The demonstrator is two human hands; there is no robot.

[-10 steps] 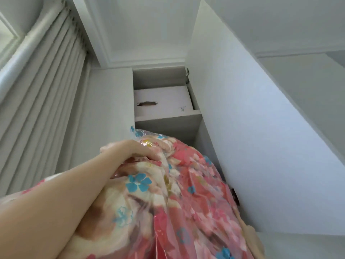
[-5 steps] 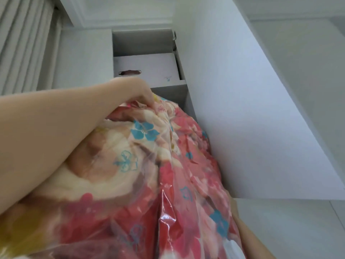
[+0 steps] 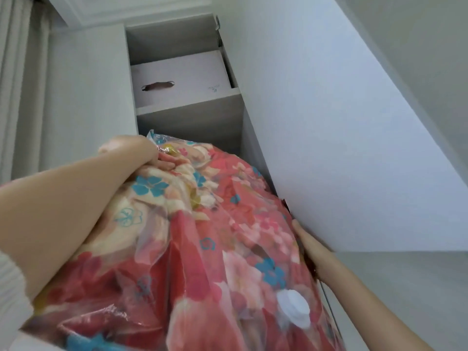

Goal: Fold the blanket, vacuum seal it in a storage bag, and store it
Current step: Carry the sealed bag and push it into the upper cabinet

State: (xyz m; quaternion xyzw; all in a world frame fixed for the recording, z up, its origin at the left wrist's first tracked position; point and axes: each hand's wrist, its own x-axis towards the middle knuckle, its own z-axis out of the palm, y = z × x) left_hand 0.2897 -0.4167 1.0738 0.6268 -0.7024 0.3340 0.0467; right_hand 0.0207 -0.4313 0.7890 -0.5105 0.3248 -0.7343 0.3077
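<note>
Head view: we are holding the storage bag (image 3: 228, 249), blanket sealed inside, up before the opening under the shelf (image 3: 190, 105), left hand (image 3: 141, 155) gripping its top, right hand (image 3: 310, 245) bracing its side, fingers hidden so we cannot tell their curl, and we are risking the slick plastic slipping or the valve (image 3: 293, 310) snagging on the door (image 3: 329, 148).

Storage bag (image 3: 157, 252): clear plastic, crinkled, drawn tight over its contents. It was up in the air and tilted, with the top end pointing to 12 o'clock, just below the open cupboard bay (image 3: 187, 122). Blanket (image 3: 243, 214) inside: folded, squashed flat, red-pink floral with cream patches and blue flowers. A round white valve (image 3: 293, 309) sat on the bag face at 5 o'clock, near the lower end.
</note>
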